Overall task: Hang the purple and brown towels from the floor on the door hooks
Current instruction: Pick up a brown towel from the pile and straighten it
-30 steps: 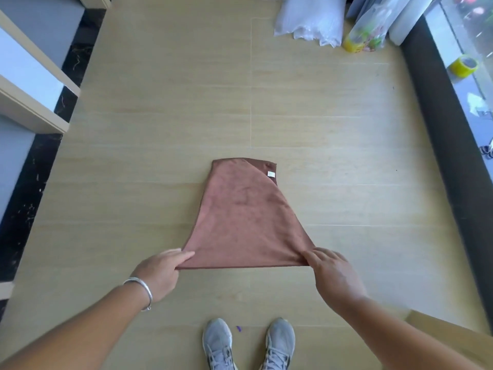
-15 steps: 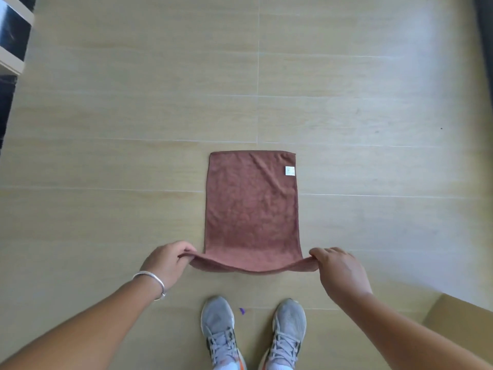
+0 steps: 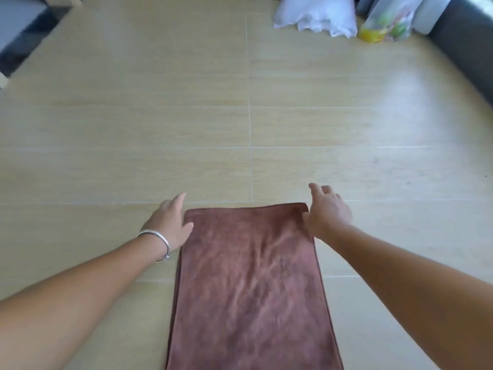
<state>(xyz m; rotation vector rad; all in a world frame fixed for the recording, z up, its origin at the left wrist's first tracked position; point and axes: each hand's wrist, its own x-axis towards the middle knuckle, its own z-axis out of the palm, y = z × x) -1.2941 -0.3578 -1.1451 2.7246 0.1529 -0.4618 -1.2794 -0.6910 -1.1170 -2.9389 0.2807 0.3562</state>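
towel first: brown towel is lying flat on the pale wood-look floor, folded into a long strip that is running from the near edge of the view up toward the middle of the floor, its far edge sitting just short of a floor seam. light creases are showing across its middle. left hand is reaching out beside the towel's far left corner, fingers straight and loose, the thumb side just touching or almost touching the cloth edge; it is not gripping anything. a silver bangle is circling that wrist. right hand is resting at the far right corner, fingers spread and pointing away from the person, the heel of the hand overlapping the towel's corner; it is holding nothing either. the two hands are staying well apart, one at each far corner with the towel's width between them. at the far right corner of the floor a white plastic bag is slumping next to a clear bag with yellow and green contents, both well apart from the towel. a dark strip is running along the right edge of the floor. the view is somewhat blurred, so finer detail of the fingertips is hard to tell.
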